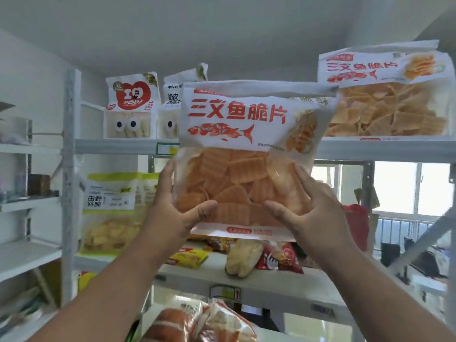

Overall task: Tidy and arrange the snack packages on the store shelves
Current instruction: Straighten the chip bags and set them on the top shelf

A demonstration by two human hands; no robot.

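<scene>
Both hands are raised in front of the shelves and hold one large bag of orange chips (243, 154) between them. The left hand (177, 208) holds the bag's lower left edge: the thumb lies on the front, the fingers go up along the side and partly behind it. The right hand (313, 206) does the same on the lower right side, thumb in front, fingers spread on the clear window of the bag. Each grip is half closed around the bag, not tight. The bag is upright in the air, in front of the top shelf (118, 145), and it hides the middle of that shelf.

Below, on the middle shelf (283, 277), several small packages lie in disorder; their prints are hard to read. At the bottom edge more bags are cut off.

Farther back, a green bag (111, 208) stands at the left. On the top shelf stand a bag with a red heart (132, 108) and, at the right, a second bag of orange chips (385, 92). A window (407, 188) is behind at the right.
</scene>
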